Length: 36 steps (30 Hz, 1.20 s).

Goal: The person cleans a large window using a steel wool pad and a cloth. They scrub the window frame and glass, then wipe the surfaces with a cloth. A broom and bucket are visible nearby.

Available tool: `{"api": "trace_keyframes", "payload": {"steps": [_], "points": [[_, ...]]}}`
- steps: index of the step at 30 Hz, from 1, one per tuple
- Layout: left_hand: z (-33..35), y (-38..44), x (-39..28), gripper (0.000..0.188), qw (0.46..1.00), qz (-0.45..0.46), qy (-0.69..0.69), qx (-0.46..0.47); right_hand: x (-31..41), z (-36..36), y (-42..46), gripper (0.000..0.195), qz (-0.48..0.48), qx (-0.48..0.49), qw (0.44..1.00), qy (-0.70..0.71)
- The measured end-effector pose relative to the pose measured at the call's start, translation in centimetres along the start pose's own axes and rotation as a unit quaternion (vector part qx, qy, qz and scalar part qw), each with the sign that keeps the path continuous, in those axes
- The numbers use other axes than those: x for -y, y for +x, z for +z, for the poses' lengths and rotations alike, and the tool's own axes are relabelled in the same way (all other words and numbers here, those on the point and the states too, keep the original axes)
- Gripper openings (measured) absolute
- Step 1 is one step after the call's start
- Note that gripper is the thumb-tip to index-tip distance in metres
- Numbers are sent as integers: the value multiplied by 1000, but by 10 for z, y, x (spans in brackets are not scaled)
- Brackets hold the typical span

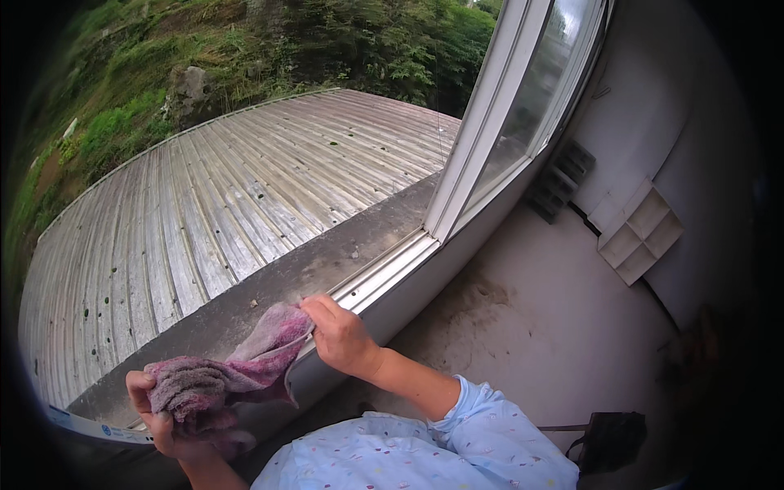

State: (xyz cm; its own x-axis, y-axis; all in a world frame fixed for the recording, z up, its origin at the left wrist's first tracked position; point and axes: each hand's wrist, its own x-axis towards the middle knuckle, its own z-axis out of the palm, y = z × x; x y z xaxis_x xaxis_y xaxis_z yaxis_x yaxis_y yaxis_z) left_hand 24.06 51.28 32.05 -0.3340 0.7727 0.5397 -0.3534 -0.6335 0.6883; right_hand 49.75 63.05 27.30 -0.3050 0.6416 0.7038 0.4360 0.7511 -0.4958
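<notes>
A damp-looking, pink and grey cloth (pixel 260 361) stretches, twisted and bunched, between my two hands over the sill of an open window. My left hand (pixel 160 416), at the lower left, grips the bunched, folded end between thumb and fingers. The other end is pinched in my right hand (pixel 340 334), which is above the white window track (pixel 373 278). Part of the cloth hangs down below my left hand. The fingers of my left hand are partly hidden behind the cloth.
Outside lie a dark ledge (pixel 245 306) and a corrugated metal roof (pixel 245 190). A white sliding window frame (pixel 478 122) rises at the right. Inside, a divided white shelf box (pixel 640 233), grey blocks (pixel 560 180) and a dark object (pixel 612 442) are on the stained floor (pixel 520 318).
</notes>
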Motion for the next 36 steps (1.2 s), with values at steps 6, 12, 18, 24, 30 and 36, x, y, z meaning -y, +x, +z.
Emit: {"api": "trace_keyframes", "payload": {"steps": [6,12,18,24,30,36], "points": [[43,28,62,35,982,-142,78,92,-148,-104,37,13,107,-55,946,-302],[80,42,135,37,931,-265,100,230,-223,-135,31,11,187,129,844,-485],[63,46,158,38,920,-342,2,190,-202,-121,41,18,224,238,775,-541],[67,48,153,39,901,-378,-19,213,-210,-126,27,13,245,183,823,-478],[69,47,154,40,901,-384,-39,197,-206,-138,30,16,258,160,864,-402],[73,46,152,43,906,-377,-37,190,-219,-130,24,16,274,98,887,-358]]}}
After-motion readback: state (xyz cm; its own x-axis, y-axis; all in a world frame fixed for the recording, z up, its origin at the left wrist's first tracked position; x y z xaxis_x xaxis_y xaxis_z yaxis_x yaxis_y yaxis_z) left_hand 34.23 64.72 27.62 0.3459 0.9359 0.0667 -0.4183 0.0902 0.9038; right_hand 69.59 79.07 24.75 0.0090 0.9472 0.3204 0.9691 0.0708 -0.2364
